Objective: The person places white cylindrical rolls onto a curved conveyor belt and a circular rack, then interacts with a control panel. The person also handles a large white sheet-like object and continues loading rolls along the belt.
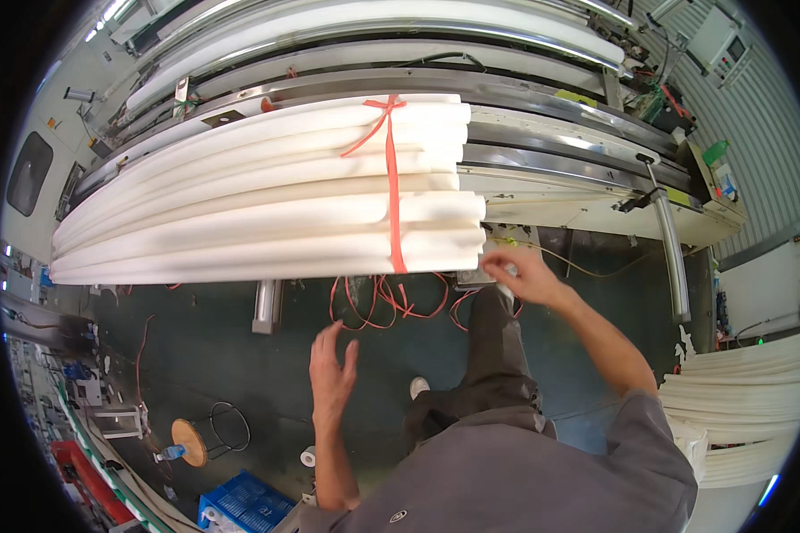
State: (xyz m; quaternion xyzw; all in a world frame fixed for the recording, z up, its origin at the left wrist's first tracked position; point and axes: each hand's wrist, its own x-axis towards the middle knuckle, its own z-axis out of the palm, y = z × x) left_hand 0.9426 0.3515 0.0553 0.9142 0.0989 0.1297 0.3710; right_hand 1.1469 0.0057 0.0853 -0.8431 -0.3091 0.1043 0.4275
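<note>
A large bundle of long white rolls (240,204) lies across the machine front, with a red ribbon (395,191) tied round its right end and knotted at the top. Close to the lower right corner of that bundle is my right hand (526,275), its fingers curled together; what they hold, if anything, I cannot make out. My left hand (332,377) hangs below the bundle, apart from it, fingers stretched out and nothing in them. Loops of loose red ribbon (387,306) dangle under the rolls between my hands.
Behind the bundle runs a long machine with metal rails (560,164). A metal bar (671,253) juts toward me at the right, near more stacked white rolls (747,391). At lower left are a round wooden stool (189,442) and a blue crate (249,505).
</note>
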